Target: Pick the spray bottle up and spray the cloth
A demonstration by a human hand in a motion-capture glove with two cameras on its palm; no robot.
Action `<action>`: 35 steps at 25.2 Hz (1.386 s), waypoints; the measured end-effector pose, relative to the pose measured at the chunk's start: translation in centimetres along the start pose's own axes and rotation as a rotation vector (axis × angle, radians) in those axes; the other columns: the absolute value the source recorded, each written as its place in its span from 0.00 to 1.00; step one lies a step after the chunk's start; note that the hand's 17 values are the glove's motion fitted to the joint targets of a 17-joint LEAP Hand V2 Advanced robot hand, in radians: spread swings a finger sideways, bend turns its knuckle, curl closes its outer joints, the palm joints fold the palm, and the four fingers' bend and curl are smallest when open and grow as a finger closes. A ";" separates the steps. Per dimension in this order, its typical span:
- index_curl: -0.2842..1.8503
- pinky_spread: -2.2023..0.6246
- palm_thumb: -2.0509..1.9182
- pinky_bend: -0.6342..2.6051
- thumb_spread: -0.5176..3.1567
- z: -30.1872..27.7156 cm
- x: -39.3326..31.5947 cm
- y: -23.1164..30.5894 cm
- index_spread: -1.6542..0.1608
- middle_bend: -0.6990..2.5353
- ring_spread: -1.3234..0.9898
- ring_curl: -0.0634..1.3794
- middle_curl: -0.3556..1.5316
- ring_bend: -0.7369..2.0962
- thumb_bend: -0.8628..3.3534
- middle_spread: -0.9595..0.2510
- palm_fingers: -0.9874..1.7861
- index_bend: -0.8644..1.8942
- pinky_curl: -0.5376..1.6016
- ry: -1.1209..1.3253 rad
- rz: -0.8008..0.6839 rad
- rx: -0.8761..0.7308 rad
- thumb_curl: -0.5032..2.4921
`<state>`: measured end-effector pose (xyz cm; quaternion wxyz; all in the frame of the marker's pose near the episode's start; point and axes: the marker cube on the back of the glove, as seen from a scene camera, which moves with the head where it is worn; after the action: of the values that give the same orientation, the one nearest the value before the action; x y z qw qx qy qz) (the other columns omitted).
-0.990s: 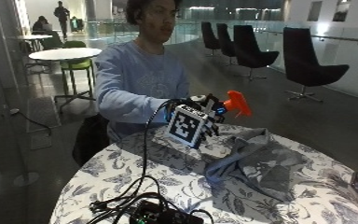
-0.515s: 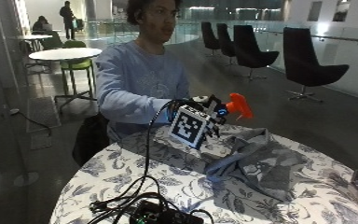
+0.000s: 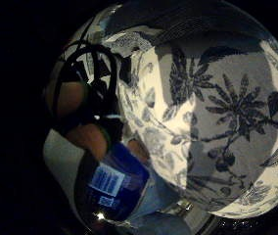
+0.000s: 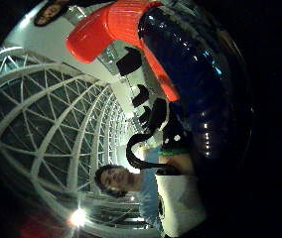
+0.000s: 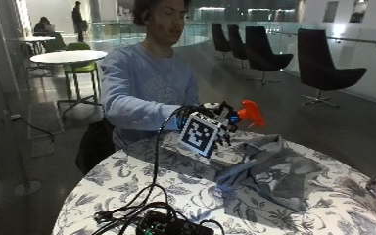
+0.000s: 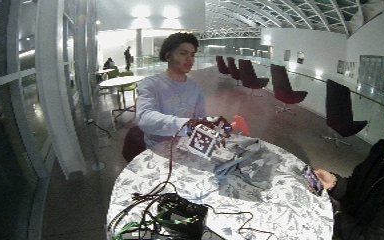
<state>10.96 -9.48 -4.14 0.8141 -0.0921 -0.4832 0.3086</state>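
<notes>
My gloved right hand [image 5: 204, 119] grips a spray bottle above the far side of the round table. Its orange-red spray head [image 5: 252, 113] points over the crumpled grey cloth [image 5: 276, 171], which lies on the flowered tablecloth [image 5: 142, 181] just below and to the right of the hand. In the thumb side palm view the red head [image 4: 108, 27] and the dark blue bottle neck [image 4: 200, 99] sit close against the palm. The little finger side palm view shows the blue labelled bottle body [image 3: 112, 186] with fingers [image 3: 87, 137] curled round it. The wide outside view shows the same hand [image 6: 207, 131], head [image 6: 238, 124] and cloth [image 6: 253, 161].
A black box with tangled cables [image 5: 165, 223] sits at the table's near edge, and a cable runs from it up to the hand. A second person holds a phone [image 6: 310, 179] at the table's right side. Dark chairs [image 5: 328, 68] stand behind.
The hand and bottle have drifted slightly down and right, toward the cloth. The cloth lies as before.
</notes>
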 end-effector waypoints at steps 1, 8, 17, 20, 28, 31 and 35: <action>0.23 0.87 0.70 0.32 0.45 0.0 -0.1 0.0 0.83 0.30 0.59 0.33 0.43 0.48 0.20 0.78 0.74 0.34 0.43 -0.002 -0.005 0.002 0.33; 0.23 0.87 0.70 0.31 0.45 1.0 -1.1 0.1 0.83 0.30 0.59 0.33 0.43 0.48 0.20 0.78 0.74 0.34 0.43 -0.019 -0.138 0.062 0.33; 0.23 0.87 0.71 0.30 0.45 6.5 -3.8 -1.1 0.82 0.30 0.59 0.33 0.44 0.47 0.20 0.77 0.73 0.35 0.42 -0.126 -0.480 0.023 0.34; 0.23 0.87 0.71 0.29 0.44 8.9 -4.1 -1.8 0.81 0.30 0.58 0.33 0.44 0.47 0.20 0.77 0.72 0.35 0.42 -0.122 -0.596 0.009 0.34; 0.24 0.86 0.73 0.27 0.42 14.6 -1.6 -4.6 0.78 0.30 0.58 0.31 0.44 0.44 0.20 0.75 0.69 0.36 0.41 0.055 -0.759 -0.075 0.35; 0.25 0.86 0.73 0.26 0.42 15.9 -0.5 -5.7 0.78 0.30 0.58 0.31 0.44 0.43 0.20 0.74 0.69 0.36 0.41 0.103 -0.759 -0.093 0.35; 0.25 0.86 0.73 0.26 0.41 16.6 0.1 -5.8 0.77 0.30 0.57 0.30 0.43 0.43 0.20 0.74 0.68 0.36 0.41 0.094 -0.760 -0.125 0.35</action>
<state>-0.63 -16.52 7.11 0.8844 0.0301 -0.4631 -0.0496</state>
